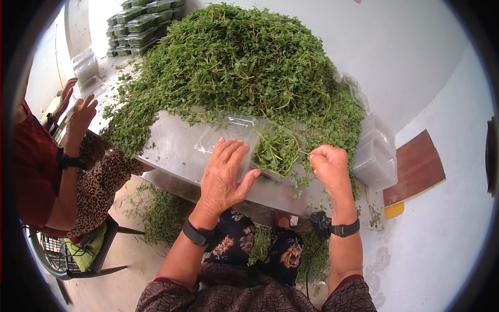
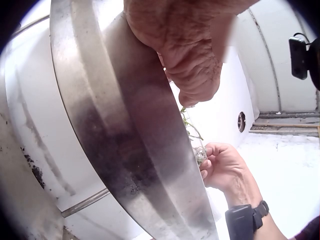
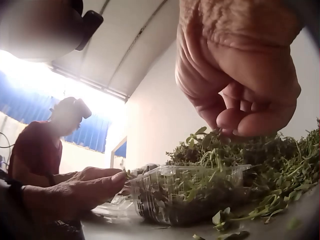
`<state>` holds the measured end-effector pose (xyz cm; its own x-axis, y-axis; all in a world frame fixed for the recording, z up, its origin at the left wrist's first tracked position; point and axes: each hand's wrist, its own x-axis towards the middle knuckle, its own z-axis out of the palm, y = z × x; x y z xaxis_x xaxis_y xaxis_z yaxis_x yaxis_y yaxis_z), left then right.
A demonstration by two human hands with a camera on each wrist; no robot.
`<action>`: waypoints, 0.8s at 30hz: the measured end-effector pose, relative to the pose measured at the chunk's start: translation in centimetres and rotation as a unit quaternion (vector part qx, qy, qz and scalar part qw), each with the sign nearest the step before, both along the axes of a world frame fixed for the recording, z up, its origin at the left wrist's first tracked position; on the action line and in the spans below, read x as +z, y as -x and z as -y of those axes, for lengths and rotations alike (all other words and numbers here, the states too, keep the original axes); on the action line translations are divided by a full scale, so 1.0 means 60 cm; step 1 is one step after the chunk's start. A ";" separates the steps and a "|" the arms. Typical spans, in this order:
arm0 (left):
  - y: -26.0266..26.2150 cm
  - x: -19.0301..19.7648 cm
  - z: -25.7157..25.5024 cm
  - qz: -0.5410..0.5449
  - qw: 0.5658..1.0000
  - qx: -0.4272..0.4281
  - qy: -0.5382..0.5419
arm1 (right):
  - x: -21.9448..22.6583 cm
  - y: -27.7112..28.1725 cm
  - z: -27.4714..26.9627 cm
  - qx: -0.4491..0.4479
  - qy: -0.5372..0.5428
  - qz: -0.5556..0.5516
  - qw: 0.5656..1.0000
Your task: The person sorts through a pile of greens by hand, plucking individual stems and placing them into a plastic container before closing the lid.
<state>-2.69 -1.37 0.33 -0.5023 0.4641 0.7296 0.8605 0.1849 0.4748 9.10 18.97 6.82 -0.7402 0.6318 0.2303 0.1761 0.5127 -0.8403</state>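
A clear plastic box (image 1: 276, 151) filled with green sprigs lies on the metal table, its clear lid (image 1: 227, 136) spread out to the left. My left hand (image 1: 224, 174) is beside the box's left edge, fingers extended and thumb apart. At the right edge my right hand (image 1: 330, 165) pinches a thin stem between thumb and curled fingers. In the right wrist view, the right hand (image 3: 240, 75) is above the heaped box (image 3: 170, 195), its fingertips at the greens. The left wrist view shows the right hand (image 2: 226, 170) by the box's end.
A large heap of greens (image 1: 244, 62) covers the back of the table (image 1: 176, 138). Filled boxes (image 1: 138, 26) are stacked at the back left, empty containers (image 1: 375, 156) at the right. Another person (image 1: 47, 177) sits at the left, hands raised. More greens (image 1: 163, 213) lie below the table.
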 end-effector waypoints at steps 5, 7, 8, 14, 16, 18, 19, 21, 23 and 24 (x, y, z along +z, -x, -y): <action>0.000 0.001 -0.001 0.006 1.000 -0.001 -0.001 | 0.029 -0.013 0.019 0.031 0.135 -0.010 0.990; 0.000 0.001 0.000 0.004 1.000 0.002 0.001 | 0.027 -0.018 0.018 0.043 0.164 -0.016 0.985; 0.000 0.001 -0.001 0.003 1.000 0.002 0.001 | 0.026 -0.020 0.017 0.055 0.194 -0.021 0.979; 0.000 0.000 -0.002 -0.002 1.000 0.004 -0.002 | 0.010 -0.028 0.023 0.083 0.246 -0.063 0.964; -0.001 0.002 -0.001 -0.002 1.000 0.004 -0.002 | 0.007 -0.030 0.024 0.086 0.253 -0.070 0.961; -0.001 0.002 -0.001 -0.001 1.000 0.003 -0.002 | 0.004 -0.031 0.023 0.088 0.261 -0.075 0.958; -0.001 0.002 -0.001 -0.001 1.000 0.001 -0.003 | 0.003 -0.033 0.022 0.088 0.270 -0.080 0.956; 0.000 0.002 -0.001 -0.002 1.000 0.001 -0.003 | 0.000 -0.036 0.020 0.088 0.279 -0.086 0.952; 0.000 0.001 -0.001 -0.003 1.000 0.002 -0.003 | -0.003 -0.040 0.018 0.083 0.286 -0.104 0.949; 0.000 0.001 -0.001 -0.003 1.000 0.001 -0.003 | -0.002 -0.042 0.018 0.083 0.286 -0.105 0.949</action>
